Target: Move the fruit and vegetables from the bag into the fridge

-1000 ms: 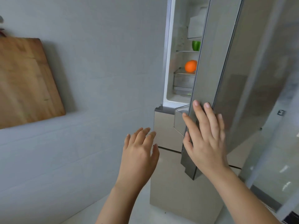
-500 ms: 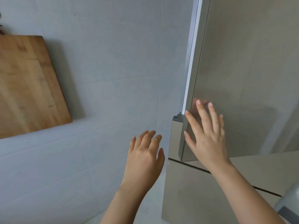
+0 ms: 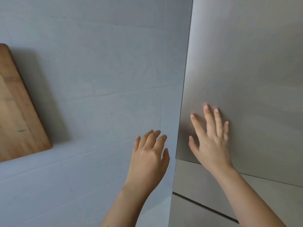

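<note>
The fridge's brushed grey upper door fills the right side and sits flush, closed. My right hand lies flat on the door's lower left corner, fingers spread, holding nothing. My left hand hovers in front of the wall just left of the fridge's edge, fingers loosely apart and empty. The fridge's inside, the fruit, the vegetables and the bag are out of sight.
A grey tiled wall takes up the left and middle. A wooden cutting board leans against it at the far left. Below the upper door are lower fridge drawer fronts, closed.
The fridge door swung from partly open to fully closed under my right hand. The orange and green items seen inside a second ago are now hidden. My left hand barely moved.
</note>
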`<state>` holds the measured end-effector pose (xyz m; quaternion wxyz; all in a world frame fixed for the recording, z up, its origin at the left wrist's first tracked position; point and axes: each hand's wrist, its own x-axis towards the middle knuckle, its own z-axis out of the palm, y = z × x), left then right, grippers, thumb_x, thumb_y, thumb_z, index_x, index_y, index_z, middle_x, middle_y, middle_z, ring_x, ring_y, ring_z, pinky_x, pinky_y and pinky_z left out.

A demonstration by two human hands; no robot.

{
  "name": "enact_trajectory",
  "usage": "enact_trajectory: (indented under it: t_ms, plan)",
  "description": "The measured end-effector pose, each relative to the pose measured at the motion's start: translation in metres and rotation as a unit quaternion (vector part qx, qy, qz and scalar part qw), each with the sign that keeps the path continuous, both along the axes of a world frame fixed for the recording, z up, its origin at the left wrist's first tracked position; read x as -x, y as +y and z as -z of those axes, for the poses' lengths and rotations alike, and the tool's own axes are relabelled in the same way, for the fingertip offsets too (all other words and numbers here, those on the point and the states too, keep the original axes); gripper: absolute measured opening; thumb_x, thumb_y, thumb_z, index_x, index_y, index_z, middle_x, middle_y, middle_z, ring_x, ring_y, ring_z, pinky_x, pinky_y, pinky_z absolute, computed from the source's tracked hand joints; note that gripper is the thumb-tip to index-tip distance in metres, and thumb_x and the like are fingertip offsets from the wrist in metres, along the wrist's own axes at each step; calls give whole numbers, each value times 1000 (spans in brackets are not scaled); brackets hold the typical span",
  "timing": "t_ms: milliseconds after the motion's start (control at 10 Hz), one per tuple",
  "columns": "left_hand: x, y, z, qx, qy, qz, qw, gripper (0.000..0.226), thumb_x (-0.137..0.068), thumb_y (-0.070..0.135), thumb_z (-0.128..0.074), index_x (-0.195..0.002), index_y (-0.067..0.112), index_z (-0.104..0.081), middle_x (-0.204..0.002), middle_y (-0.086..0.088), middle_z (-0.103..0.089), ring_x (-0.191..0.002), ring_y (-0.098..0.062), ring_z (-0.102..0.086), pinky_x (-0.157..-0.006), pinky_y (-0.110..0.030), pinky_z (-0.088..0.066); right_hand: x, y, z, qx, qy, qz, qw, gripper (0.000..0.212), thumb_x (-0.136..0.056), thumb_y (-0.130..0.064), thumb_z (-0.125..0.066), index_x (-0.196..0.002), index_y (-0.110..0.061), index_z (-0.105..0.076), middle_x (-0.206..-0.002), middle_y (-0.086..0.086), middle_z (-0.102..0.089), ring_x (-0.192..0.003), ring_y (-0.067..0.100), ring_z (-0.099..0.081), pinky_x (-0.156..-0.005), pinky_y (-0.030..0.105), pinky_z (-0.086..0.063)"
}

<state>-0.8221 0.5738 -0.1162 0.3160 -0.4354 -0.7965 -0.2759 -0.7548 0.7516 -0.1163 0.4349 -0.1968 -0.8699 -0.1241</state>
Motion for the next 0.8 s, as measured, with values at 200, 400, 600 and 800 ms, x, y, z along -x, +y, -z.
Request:
enact_trajectory:
  t_ms: [200,400,600,800]
  plan:
    - [24,41,2,-8,0,3,1000,38,-82,25,-39,-104,9,-66,-109,-10,-67,-106,-29,-61,-86,-50,-48,29,44,3,7,-18,32,999,63,-72,-20,-68,-131,-12,-48,-149,18,-28,-138,34,-14,-100,66,-25]
    - [38,68,7,-3,13,6,1000,37,-82,25,-40,-104,9,-66,-109,-10,-67,-105,-30,-62,-86,-49,-48,44,56,11,-20,16,55,998,55,-79,-27,-47,-133,-16,-46,-150,16,-25,-139,35,-13,-103,64,-19]
    - [46,78,9,1,1,3,1000,38,-82,26,-40,-105,8,-65,-110,-11,-67,-106,-30,-61,-86,-51,-49,46,56,13,-22,26,54,998,56,-79,-29,-43,-133,-17,-45,-151,14,-21,-140,34,-13,-105,63,-16]
    - [49,68,6,-7,-2,-17,1000,38,-82,26,-40,-104,7,-66,-110,-11,-67,-106,-31,-61,-86,-51,-48,46,43,5,30,61,-6,998,51,-79,-30,-43,-125,-11,-54,-146,20,-32,-137,37,-17,-100,65,-24]
